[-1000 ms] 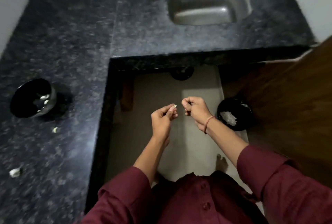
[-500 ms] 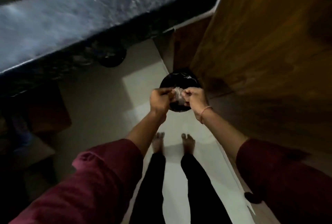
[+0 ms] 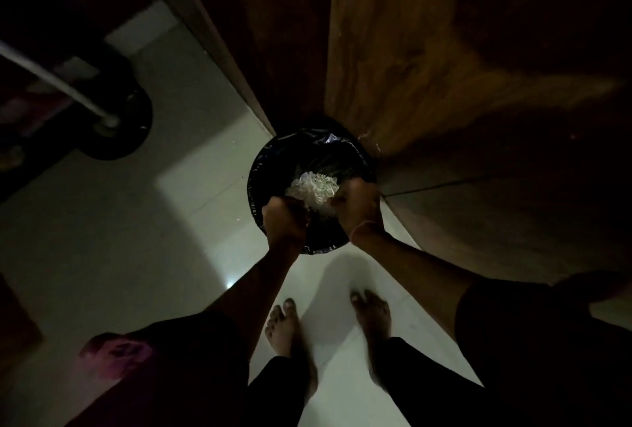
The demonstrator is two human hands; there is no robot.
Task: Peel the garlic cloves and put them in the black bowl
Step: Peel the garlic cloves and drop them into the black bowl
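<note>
Through the head camera, both hands are seen held low over a black bin [image 3: 263, 166] on the floor [image 3: 136, 221]. The left hand [image 3: 285, 219] and the right hand [image 3: 359, 207] are kept close together above its open top, most likely so that bits of skin fall in and not on the floor. The fingers of both hands look curled, but the picture is dark; it cannot be told if they are clenched on nothing or pinching a garlic clove. No clove is seen, and the black bowl is not in the picture. The bin is lined with a shiny black bag [image 3: 328, 142]; a heap of white garlic skins [image 3: 313, 187] is piled inside it. Two bare feet [image 3: 285, 324] are set just behind the bin, beside a wooden door [image 3: 444, 67].
</note>
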